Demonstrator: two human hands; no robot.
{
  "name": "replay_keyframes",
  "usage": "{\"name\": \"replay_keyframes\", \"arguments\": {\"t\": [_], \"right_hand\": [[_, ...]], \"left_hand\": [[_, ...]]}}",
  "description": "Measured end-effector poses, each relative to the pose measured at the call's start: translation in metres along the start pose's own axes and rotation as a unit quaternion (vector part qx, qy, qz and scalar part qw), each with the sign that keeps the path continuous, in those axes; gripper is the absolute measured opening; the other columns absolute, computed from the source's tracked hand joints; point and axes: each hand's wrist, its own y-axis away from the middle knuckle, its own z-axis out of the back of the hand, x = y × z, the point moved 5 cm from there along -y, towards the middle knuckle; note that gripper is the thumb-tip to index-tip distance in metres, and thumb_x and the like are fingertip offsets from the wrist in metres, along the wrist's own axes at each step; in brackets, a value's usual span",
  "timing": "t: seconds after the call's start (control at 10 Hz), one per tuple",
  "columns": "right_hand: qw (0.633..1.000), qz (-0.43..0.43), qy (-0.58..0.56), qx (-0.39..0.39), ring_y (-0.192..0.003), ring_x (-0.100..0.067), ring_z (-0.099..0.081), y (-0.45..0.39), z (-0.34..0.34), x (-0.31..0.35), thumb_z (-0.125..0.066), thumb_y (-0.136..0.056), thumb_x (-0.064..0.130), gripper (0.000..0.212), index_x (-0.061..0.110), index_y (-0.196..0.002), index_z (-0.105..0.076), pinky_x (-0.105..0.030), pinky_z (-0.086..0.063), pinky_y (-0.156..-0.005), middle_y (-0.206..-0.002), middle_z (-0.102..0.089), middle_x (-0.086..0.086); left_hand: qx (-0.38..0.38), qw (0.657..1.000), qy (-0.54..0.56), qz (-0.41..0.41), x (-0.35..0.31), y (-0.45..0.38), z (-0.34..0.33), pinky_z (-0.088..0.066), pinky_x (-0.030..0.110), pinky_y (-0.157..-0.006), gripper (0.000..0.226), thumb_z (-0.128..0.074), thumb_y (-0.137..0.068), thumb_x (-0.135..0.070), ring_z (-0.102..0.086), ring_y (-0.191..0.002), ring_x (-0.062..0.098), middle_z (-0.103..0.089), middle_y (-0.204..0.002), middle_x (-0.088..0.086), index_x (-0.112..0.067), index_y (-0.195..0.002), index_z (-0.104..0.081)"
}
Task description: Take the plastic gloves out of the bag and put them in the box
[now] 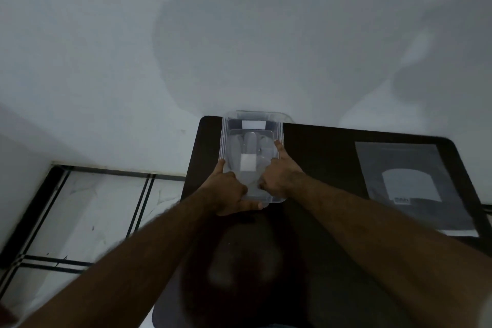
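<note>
wall (106, 34): plain white, my shadow on it | floor (87, 210): white tiles, dark lines | table (319, 146): dark, against wall | light: dim

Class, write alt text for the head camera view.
Two bare hands, left and right, grip a clear plastic box holding plastic gloves on a dark table. A flat bag lies to the right.

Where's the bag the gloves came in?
In the head view, the bag lies flat on the dark table's right side, apart from the clear box both hands hold.
</note>
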Motion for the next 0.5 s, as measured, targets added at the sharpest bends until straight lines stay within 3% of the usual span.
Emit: {"name": "replay_keyframes", "arguments": {"t": [0.1, 0.2, 0.3, 0.4, 0.5], "right_hand": [[0.999, -0.004, -0.012, 0.048, -0.156, -0.03, -0.033, -0.003, -0.005, -0.002, -0.043, -0.102, 0.069, 0.067, 0.029, -0.155, -0.048, -0.062, 0.023, -0.119, -0.154, -0.058, -0.006], [0.999, -0.013, -0.012, 0.041, -0.15, -0.028, -0.043, -0.001, -0.003, -0.006, -0.04, -0.101, 0.071, 0.063, 0.03, -0.143, -0.061, -0.063, 0.023, -0.118, -0.143, -0.067, -0.003], [0.999, -0.014, -0.035, 0.03, -0.138, -0.024, -0.055, 0.019, 0.011, -0.009, -0.039, -0.107, 0.061, 0.048, 0.03, -0.127, -0.07, -0.065, 0.012, -0.125, -0.126, -0.072, -0.001], [0.996, -0.019, -0.086, 0.006, -0.139, -0.024, -0.055, 0.046, 0.015, -0.008, -0.042, -0.107, 0.057, 0.043, 0.029, -0.128, -0.067, -0.064, 0.008, -0.126, -0.13, -0.071, -0.002], [0.994, -0.041, -0.082, -0.056, -0.145, -0.025, -0.051, 0.067, 0.02, -0.017, -0.041, -0.107, 0.057, 0.047, 0.027, -0.136, -0.063, -0.06, 0.003, -0.129, -0.141, -0.067, -0.003]], "left_hand": [[-0.007, 1.0, 0.018, 0.012, -0.003, 0.007, 0.006, 0.014, 0.063, -0.125, 0.085, -0.019, -0.099, -0.085, -0.049, -0.145, 0.03, -0.071, -0.13, 0.011, -0.024, -0.128, -0.07], [-0.022, 0.999, 0.042, 0.024, -0.005, 0.013, 0.011, 0.013, 0.062, -0.125, 0.079, -0.024, -0.1, -0.083, -0.048, -0.145, 0.03, -0.068, -0.135, 0.012, -0.025, -0.131, -0.068], [-0.007, 0.999, 0.029, 0.03, -0.007, 0.014, 0.013, 0.014, 0.066, -0.124, 0.085, -0.016, -0.098, -0.085, -0.052, -0.141, 0.026, -0.072, -0.127, 0.007, -0.026, -0.121, -0.072], [-0.016, 0.999, 0.032, 0.041, -0.011, 0.02, 0.016, 0.014, 0.067, -0.125, 0.088, -0.013, -0.097, -0.086, -0.053, -0.14, 0.024, -0.073, -0.126, 0.005, -0.027, -0.126, -0.071], [-0.078, 0.995, 0.024, 0.063, -0.017, 0.026, 0.03, 0.009, 0.068, -0.126, 0.108, 0.002, -0.086, -0.092, -0.051, -0.143, 0.023, -0.07, -0.136, 0.002, -0.026, -0.137, -0.066]]}}
